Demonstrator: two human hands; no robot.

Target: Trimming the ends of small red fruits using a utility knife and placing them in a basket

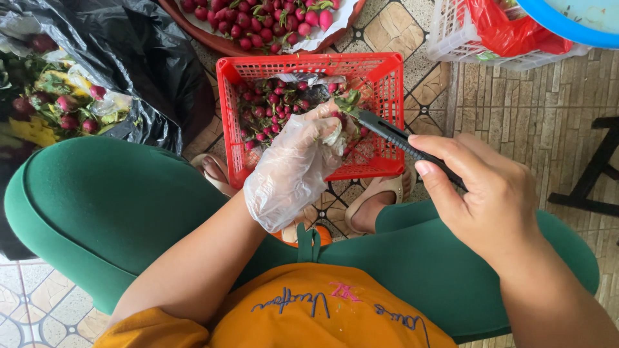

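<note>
My gloved left hand [293, 164] pinches a radish [340, 129] over the red basket [306, 64], so trimmings drop inside. My right hand [480, 193] grips the knife [387, 132], blade at its stem.

The patterned tiled floor [387, 26] carries a red basket [383, 84], a white basket [451, 38] and a black plastic bag [142, 58].
</note>
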